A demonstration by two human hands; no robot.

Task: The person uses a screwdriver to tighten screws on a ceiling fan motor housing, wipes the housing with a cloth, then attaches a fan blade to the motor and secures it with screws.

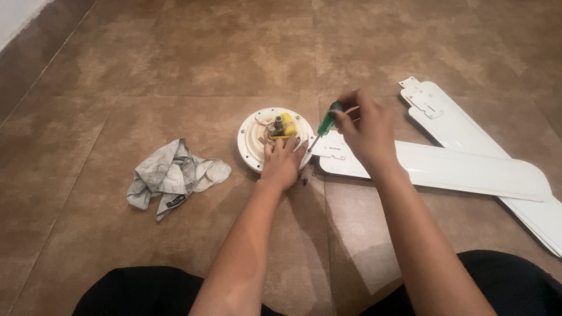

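A round white fan motor housing [253, 136] lies on the brown tile floor, with a yellow part [288, 125] and wires at its centre. My left hand [282, 162] rests flat on its near edge, fingers spread. My right hand [366, 131] grips a green-handled screwdriver [326, 123], whose tip points down at the joint between the housing and the bracket end of a white fan blade [445, 167]. A couple of small dark screws [305, 181] lie on the floor just below my left hand.
A crumpled grey rag [172, 175] lies to the left of the housing. A second white fan blade [451, 120] lies crossed under the first at the right. My dark-clothed knees [509, 281] fill the bottom edge. A light wall strip [17, 14] shows top left.
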